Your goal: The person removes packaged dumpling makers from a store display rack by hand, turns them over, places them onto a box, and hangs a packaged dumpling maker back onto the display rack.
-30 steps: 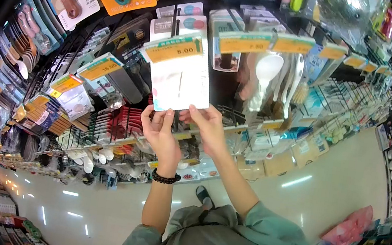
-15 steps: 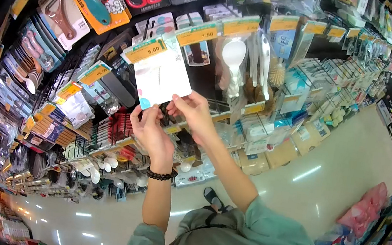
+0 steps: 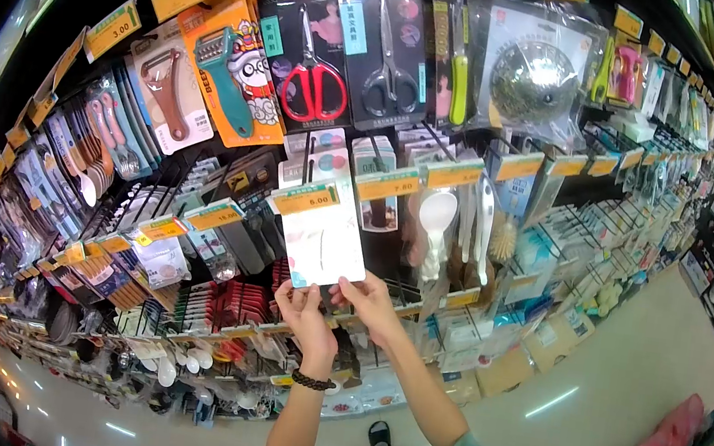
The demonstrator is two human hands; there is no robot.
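Note:
A white packaging card point(image 3: 325, 241) with a thin dark line in its middle and a coloured lower corner hangs behind a 5.00 price tag point(image 3: 310, 201). My left hand point(image 3: 308, 323) pinches its bottom edge at the left corner. My right hand point(image 3: 370, 303) grips the same edge near the right corner, thumb in front. What is fixed to the card is too faint to name. Just right of it hang a white spoon point(image 3: 437, 220) in clear wrap and another small pack point(image 3: 376, 191) under the 7.80 tag.
Above hang red-handled scissors point(image 3: 313, 91), grey scissors point(image 3: 384, 82), a teal peeler point(image 3: 226, 84), a brown peeler point(image 3: 166, 94) and a wrapped metal scourer point(image 3: 535, 82). Metal hooks jut out along the rack. Cardboard boxes point(image 3: 560, 340) stand low by the aisle floor point(image 3: 608, 373).
The view has tilted up, so the rack and both hands sit lower in the picture and more of the upper row shows. Both hands keep their grip on the white card's bottom edge.

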